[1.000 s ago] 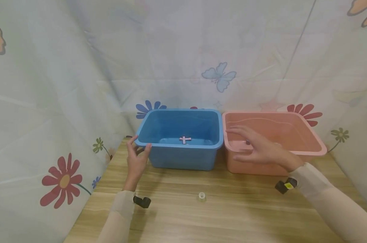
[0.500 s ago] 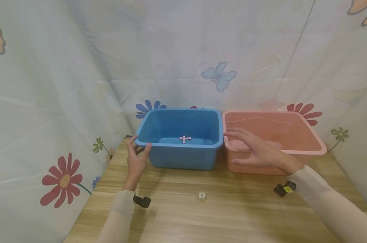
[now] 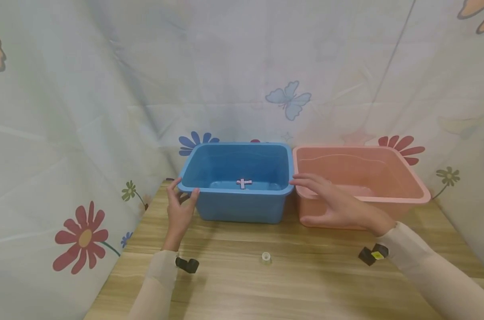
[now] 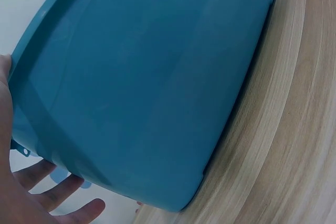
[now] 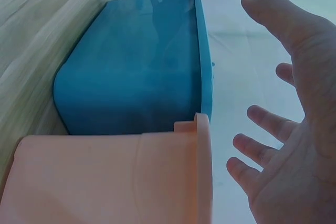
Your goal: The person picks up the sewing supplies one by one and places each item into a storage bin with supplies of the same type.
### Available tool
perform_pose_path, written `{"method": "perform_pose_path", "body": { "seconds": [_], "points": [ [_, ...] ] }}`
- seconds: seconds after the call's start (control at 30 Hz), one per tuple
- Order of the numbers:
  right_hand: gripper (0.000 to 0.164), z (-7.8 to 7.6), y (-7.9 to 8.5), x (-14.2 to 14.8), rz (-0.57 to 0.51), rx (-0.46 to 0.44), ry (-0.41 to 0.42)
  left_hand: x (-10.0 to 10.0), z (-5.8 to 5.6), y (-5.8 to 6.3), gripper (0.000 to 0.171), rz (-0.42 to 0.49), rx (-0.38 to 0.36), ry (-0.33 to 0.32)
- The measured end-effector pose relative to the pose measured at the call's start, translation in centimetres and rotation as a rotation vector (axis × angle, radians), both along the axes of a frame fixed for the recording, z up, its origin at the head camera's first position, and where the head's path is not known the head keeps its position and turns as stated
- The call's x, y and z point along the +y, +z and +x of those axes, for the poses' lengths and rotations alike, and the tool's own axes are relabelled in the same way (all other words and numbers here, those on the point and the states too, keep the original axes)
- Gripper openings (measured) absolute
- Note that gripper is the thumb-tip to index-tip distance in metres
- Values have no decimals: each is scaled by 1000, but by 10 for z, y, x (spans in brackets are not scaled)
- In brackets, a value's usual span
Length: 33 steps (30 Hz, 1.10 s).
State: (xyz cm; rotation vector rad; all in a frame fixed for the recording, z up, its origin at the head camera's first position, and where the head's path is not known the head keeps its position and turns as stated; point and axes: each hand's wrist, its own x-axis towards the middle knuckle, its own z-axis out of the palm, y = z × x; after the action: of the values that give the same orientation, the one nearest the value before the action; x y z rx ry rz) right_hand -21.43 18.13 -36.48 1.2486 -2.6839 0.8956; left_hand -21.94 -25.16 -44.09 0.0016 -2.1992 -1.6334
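Observation:
At the front left corner of a blue plastic bin [image 3: 242, 206], my left hand [image 3: 180, 211] grips the rim, thumb in front and fingers along the side wall. A small pink-and-white cross-shaped thing [image 3: 244, 183] lies on the floor of this bin. My right hand [image 3: 338, 204] hovers over the near left corner of a pink plastic bin [image 3: 402, 200], palm empty and fingers spread. Its fingertips overlap the place where the two rims meet in the head view; in the right wrist view they stand apart from both bins.
The bins stand side by side at the back of a wood-grain table [image 3: 234, 289]. Nearer to me lies a small white ring-shaped piece [image 3: 266, 257]. Behind and at the sides hangs a pale curtain [image 3: 226, 66] printed with flowers and butterflies.
My right hand has shifted left and slightly toward me, toward the blue bin's rim. A small dark thing seen beneath it a second ago is out of sight. My left hand stays put.

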Motion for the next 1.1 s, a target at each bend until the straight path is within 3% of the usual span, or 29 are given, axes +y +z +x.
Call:
{"method": "perform_pose_path", "body": {
  "seconds": [0.3, 0.5, 0.73, 1.1],
  "points": [
    [89, 4, -6, -6, -22, 47, 78, -4, -4, -5, 74, 28, -3, -9],
    [89, 9, -8, -11, -15, 35, 72, -3, -3, -4, 73, 18, 1, -3],
    [91, 12, -12, -16, -19, 104, 131, -3, -4, -4, 73, 1, 12, -1],
    [91, 19, -18, -24, -52, 38, 168, -4, -5, -5, 72, 3, 3, 4]
  ]
}}
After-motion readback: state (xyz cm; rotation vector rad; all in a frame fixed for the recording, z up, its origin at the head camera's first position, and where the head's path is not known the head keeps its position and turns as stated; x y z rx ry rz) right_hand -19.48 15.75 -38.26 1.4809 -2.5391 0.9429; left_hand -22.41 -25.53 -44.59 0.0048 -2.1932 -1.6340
